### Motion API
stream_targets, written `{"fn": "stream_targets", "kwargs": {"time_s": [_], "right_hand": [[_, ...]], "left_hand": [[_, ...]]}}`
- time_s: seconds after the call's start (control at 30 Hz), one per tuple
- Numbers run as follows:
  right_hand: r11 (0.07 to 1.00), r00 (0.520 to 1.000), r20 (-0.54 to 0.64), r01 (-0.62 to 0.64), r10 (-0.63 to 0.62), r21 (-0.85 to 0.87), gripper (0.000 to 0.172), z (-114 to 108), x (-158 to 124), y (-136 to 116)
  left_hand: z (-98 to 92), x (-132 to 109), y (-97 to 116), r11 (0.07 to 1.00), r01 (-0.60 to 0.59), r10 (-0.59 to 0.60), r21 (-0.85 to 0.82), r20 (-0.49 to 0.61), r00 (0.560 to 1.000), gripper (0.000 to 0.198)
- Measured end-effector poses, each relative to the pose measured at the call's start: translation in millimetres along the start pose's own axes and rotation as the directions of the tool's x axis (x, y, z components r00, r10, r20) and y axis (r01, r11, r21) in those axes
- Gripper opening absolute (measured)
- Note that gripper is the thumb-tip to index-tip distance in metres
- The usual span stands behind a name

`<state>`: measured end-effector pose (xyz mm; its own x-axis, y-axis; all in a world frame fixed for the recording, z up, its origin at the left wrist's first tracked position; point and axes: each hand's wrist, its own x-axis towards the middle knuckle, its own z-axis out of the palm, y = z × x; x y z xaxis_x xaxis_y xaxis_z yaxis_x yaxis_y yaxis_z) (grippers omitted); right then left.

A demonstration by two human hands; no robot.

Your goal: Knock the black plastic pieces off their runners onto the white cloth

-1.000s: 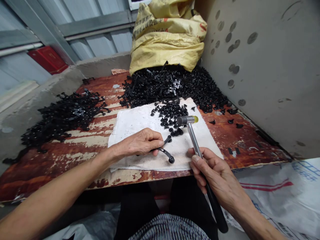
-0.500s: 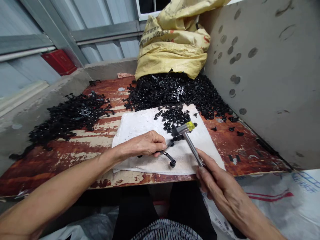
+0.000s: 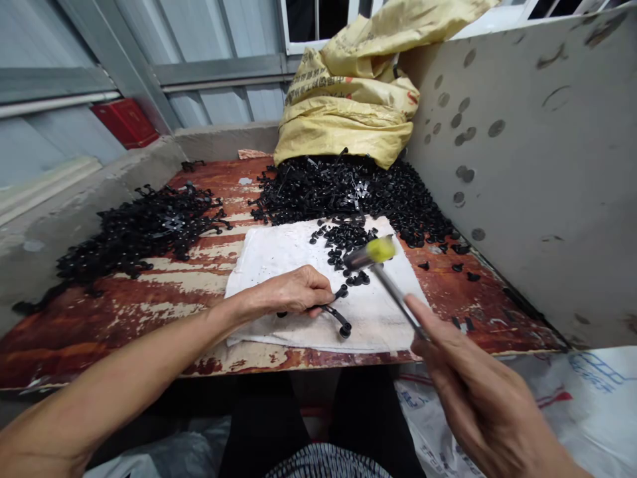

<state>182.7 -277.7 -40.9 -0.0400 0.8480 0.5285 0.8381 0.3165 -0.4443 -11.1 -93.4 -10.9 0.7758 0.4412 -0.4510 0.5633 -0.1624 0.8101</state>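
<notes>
My left hand [image 3: 298, 292] is closed around black crank handles on the white cloth [image 3: 263, 255]. Past its fingertips sticks out one crank handle [image 3: 338, 317] with a round knob at its end, and another knobbed end shows just above; the rest is hidden by my fingers. Wrapped round the shaft of a hammer [image 3: 395, 292], my right hand [image 3: 472, 378] is at the cloth's right edge. The blurred hammer head, one face dark and the other yellow, is raised above and to the right of the handles. Loose black knobs [image 3: 348, 242] lie scattered on the cloth beyond.
A large heap of black parts [image 3: 323, 192] spills from a yellow woven sack [image 3: 343, 126] at the back. Another pile of black handles [image 3: 144, 232] lies left on the worn red-brown tabletop [image 3: 174, 318]. A grey panel [image 3: 527, 159] borders the right side.
The hammer and my right hand have moved right and tilted slightly. My left hand stays on the crank handles at nearly the same spot. The whole view has shifted a little.
</notes>
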Motion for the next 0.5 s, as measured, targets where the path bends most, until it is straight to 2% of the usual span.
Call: {"fn": "stream_targets", "kwargs": {"time_s": [0.07,0.17,0.3,0.37,0.4,0.43,0.5], "right_hand": [[1.000,0.999,-0.041,-0.022,0.023,0.003,0.073,2,-1,0],[1.000,0.998,0.062,0.014,-0.013,-0.007,0.072,5,0,2],[0.999,0.995,-0.099,0.013,-0.016,-0.033,0.070,9,-3,9],[1.000,1.000,-0.015,0.021,-0.022,-0.011,0.060,11,-5,14],[1.000,1.000,0.007,-0.021,0.020,0.023,0.052,11,-7,15],[0.991,0.993,0.047,-0.113,0.110,0.068,0.043,12,-7,16],[0.929,0.949,0.010,-0.309,0.314,0.203,0.030,13,-7,15]], "left_hand": [[0.5,0,0,1.000,-0.002,0.002,-0.014,0.002,1.000,0.033],[0.9,1,-1,1.000,0.001,-0.002,-0.005,-0.013,1.000,0.032],[1.1,1,-1,0.999,0.008,-0.007,0.031,-0.022,1.000,0.030],[1.1,0,1,1.000,0.021,-0.021,0.015,-0.034,0.999,0.028],[1.0,-1,2,0.999,0.042,-0.043,-0.025,-0.028,0.999,0.027],[0.9,-2,4,0.993,0.075,-0.076,-0.087,-0.010,0.997,0.025],[-0.2,-5,8,0.962,0.151,-0.147,-0.226,0.034,0.989,0.022]]}}
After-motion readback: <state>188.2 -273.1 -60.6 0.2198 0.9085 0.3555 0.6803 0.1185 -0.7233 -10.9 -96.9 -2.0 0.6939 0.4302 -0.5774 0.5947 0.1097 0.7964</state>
